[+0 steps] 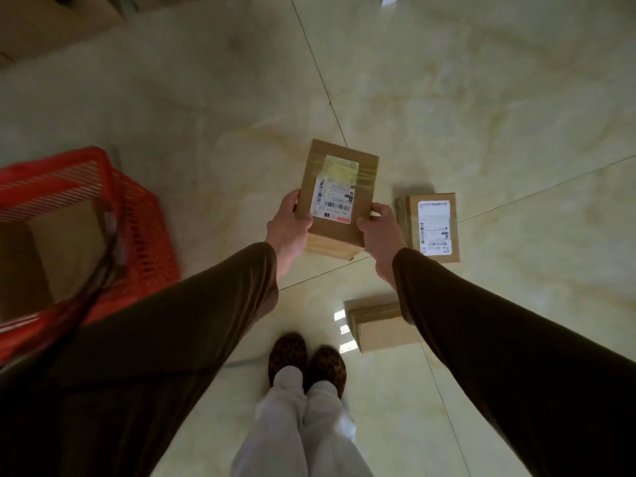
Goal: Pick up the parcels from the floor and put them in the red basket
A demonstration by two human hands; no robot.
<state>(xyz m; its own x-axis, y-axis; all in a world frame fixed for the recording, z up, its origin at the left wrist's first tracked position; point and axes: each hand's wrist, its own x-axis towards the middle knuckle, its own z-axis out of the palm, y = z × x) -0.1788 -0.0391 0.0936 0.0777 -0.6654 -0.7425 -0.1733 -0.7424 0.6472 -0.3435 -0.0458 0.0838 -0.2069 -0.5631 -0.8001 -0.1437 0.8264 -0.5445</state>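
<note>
Tiled floor (447, 98) below outstretched arms, left hand (287, 225) and right hand (380, 228) clasping (thumbs up) labelled parcel (335, 197)

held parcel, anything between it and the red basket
Nothing visible. The held parcel is gripped by the left hand and right hand, and only bare floor lies between it and the red basket, whose top is open.

White barcode labels on held parcel (339, 197) and floor parcel (434, 227), print too blurred to read
</note>
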